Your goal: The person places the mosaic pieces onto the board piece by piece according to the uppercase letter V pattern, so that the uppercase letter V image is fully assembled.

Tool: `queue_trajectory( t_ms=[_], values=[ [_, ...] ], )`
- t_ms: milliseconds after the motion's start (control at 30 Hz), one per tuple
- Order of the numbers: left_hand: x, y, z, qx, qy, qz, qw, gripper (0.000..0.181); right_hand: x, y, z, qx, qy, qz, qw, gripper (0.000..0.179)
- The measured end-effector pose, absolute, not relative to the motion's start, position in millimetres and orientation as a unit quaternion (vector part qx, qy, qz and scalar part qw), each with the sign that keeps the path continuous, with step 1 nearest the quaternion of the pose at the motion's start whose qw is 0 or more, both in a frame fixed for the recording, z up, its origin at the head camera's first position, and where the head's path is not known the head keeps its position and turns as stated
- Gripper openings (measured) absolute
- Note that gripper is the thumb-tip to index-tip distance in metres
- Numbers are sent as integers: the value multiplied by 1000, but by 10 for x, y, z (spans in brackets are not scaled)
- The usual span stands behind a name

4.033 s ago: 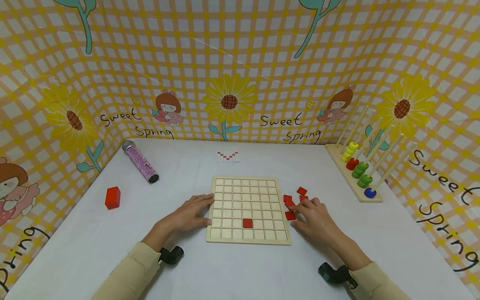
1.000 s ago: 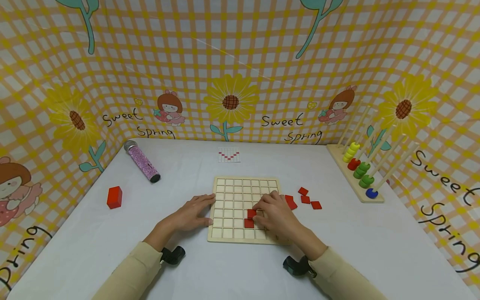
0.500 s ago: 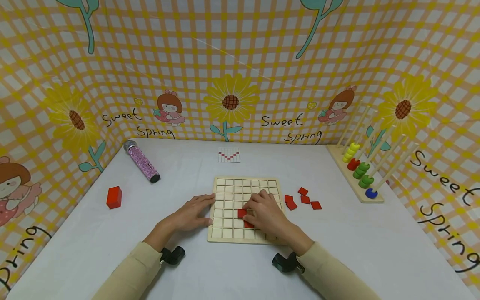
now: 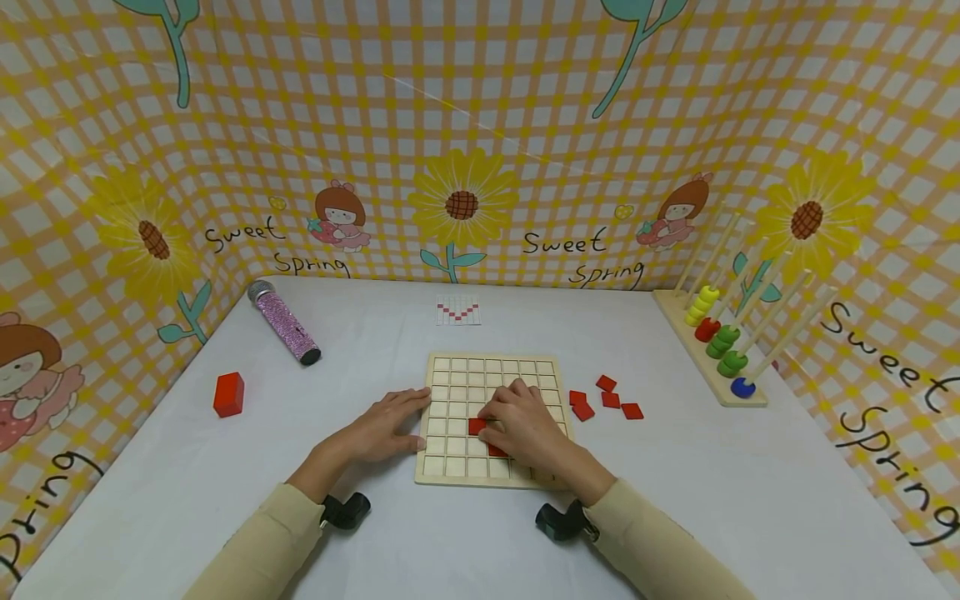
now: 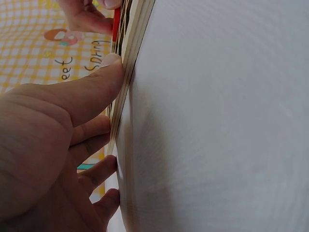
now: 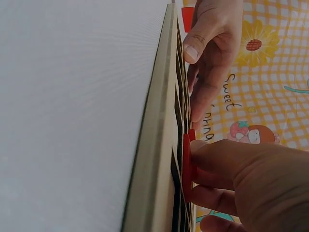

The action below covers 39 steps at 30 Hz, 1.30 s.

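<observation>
A light wooden grid board (image 4: 438, 467) lies flat in front of me. My left hand (image 4: 386, 427) rests against its left edge, fingers spread and relaxed; in the left wrist view the thumb touches the board's rim. Over the middle of the board, my right hand (image 4: 525, 429) pinches a square red tile (image 4: 476, 427) between thumb and fingers, close above the cells. Another red tile (image 4: 497, 451) sits in a cell one row nearer, partly covered by the right hand. Several loose red tiles (image 4: 632, 411) lie on the cloth just right of the board.
Behind the board lies a small card (image 4: 458, 310) with a red V-shaped pattern on a grid. A glittery pink microphone (image 4: 285, 322) and a red block (image 4: 228, 394) are at left. A bead rack (image 4: 708, 354) with upright rods stands at back right.
My right hand has gone from the loose tiles to the board, bringing a red tile, and lately slid it slightly left over the cells. My left hand has stayed at the board's edge.
</observation>
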<state>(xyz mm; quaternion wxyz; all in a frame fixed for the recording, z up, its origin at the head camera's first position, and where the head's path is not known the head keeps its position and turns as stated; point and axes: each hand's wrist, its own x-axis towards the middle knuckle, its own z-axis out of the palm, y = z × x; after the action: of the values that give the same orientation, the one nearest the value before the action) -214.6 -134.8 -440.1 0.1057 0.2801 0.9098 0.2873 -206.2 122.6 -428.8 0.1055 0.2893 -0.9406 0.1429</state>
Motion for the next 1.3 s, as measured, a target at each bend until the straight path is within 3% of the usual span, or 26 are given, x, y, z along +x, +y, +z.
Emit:
queue_trajectory(
  t_ms=[767, 1300],
  values=[
    [-2138, -1343, -4379, 280, 909, 289, 108, 69, -2068, 1269, -4299, 276, -943, 143, 116, 21],
    [-2139, -1347, -4398, 279, 910, 289, 107, 68, -2057, 1644, -4242, 241, -949, 155, 134, 27]
  ],
)
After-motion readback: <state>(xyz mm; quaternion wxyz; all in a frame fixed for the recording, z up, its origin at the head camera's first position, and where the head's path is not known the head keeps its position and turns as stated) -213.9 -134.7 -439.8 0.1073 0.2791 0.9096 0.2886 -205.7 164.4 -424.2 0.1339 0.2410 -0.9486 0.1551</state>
